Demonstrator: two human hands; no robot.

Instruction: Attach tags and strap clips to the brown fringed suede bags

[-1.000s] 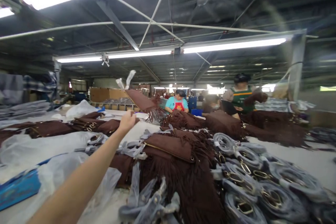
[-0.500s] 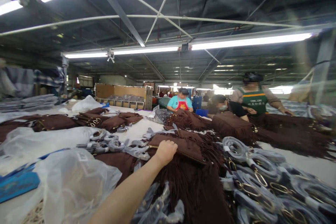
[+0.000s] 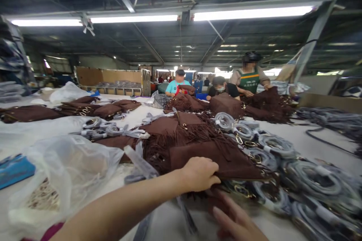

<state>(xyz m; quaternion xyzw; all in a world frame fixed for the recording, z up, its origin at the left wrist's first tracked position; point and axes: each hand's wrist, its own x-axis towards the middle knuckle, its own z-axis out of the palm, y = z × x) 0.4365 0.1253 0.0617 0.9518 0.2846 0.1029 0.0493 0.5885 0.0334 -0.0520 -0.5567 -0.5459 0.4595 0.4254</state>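
Note:
My left hand (image 3: 200, 174) is closed on the near edge of a brown fringed suede bag (image 3: 223, 156) that lies on top of a pile of the same bags on the white table (image 3: 302, 135). My right hand (image 3: 240, 222) comes in at the bottom edge just below that bag, its fingers stretched out and holding nothing. Grey wrapped straps with gold clasps (image 3: 271, 147) lie heaped right of the bag.
A clear plastic bag (image 3: 70, 169) and a blue flat thing (image 3: 14, 169) sit at the near left. More brown bags (image 3: 93, 109) lie at the far left. Three people (image 3: 249, 79) work at the table's far side behind another brown pile (image 3: 266, 105).
My left hand came down from the air onto the pile and drew a brown bag toward me. My right hand has come into view. The camera tilted down.

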